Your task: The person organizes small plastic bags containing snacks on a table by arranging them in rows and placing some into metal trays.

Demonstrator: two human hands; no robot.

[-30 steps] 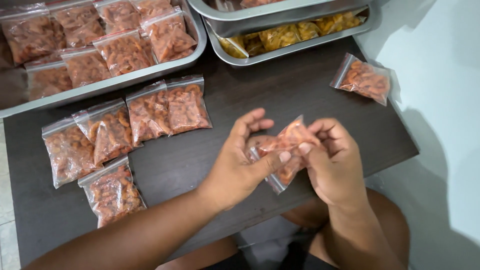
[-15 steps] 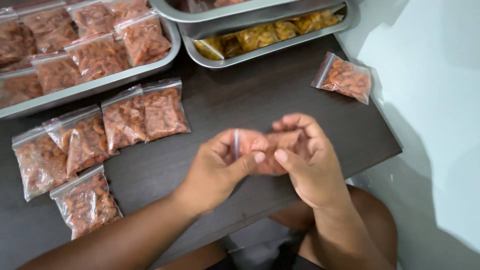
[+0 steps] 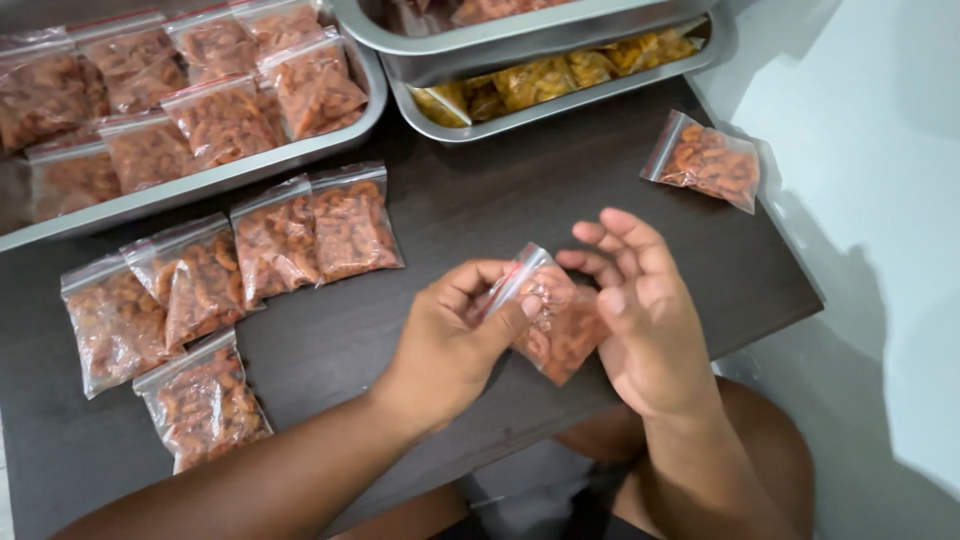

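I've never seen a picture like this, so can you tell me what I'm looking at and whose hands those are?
The camera sits on a person's head and looks down, so you see their own two bare hands. The left hand pinches a small clear bag of reddish snacks by its top strip, and the right hand is open right beside it. Below is a dark table. Five filled bags lie on its left side, and one bag lies alone at the right. At the back stand metal trays with more bags.

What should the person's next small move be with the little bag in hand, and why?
Probably lay the small bag down beside the filled bags on the dark table: the left hand pinches its strip, and the right hand is open.
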